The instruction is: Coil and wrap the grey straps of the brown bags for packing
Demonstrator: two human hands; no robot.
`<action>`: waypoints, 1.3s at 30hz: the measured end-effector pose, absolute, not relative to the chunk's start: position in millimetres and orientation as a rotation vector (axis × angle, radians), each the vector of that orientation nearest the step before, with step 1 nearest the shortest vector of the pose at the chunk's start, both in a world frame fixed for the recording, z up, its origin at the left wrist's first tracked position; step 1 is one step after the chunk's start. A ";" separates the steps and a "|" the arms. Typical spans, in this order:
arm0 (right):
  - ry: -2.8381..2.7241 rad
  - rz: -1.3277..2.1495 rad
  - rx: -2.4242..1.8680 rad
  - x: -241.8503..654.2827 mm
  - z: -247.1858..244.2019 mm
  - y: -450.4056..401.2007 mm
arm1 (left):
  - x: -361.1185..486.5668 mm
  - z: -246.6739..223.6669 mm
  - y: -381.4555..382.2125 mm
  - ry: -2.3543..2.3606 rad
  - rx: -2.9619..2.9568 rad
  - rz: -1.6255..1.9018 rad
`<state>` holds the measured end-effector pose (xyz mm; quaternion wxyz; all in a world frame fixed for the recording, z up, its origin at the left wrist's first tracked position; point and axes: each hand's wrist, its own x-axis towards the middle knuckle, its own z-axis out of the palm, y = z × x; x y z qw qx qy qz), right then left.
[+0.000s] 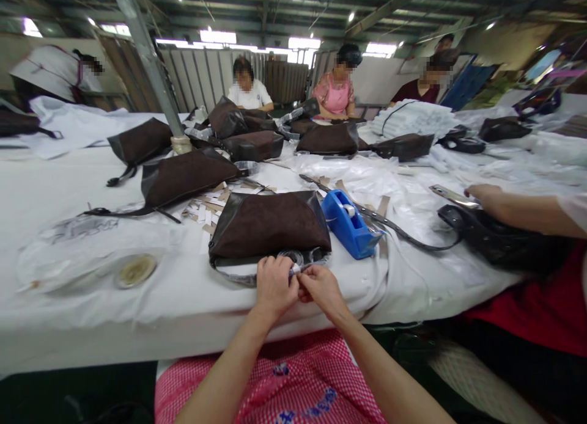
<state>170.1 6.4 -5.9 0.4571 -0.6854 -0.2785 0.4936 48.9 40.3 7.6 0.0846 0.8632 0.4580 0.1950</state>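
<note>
A dark brown handbag (270, 225) with black corners lies on the white-covered table in front of me. Its strap (236, 278), wrapped in clear plastic, runs along the near side of the bag. My left hand (276, 285) is closed around this strap at the bag's front edge. Right beside it, my right hand (321, 289) pinches at the same wrapped strap, close to a small white piece between the hands. The fingertips partly hide what is pinched. A blue tape dispenser (351, 225) stands just right of the bag.
Paper strips (208, 210) lie scattered behind the bag. More brown bags (188, 173) and clear plastic sheets (339, 167) cover the far side. A round tape roll (136, 270) lies at left. A co-worker's hand (488, 198) is over a black bag (499, 234) at right. A metal post (151, 57) rises behind.
</note>
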 end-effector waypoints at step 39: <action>-0.276 1.628 -1.098 171.6 16.9 -24.1 | 45.0 46.5 53.8 1.280 2.549 0.400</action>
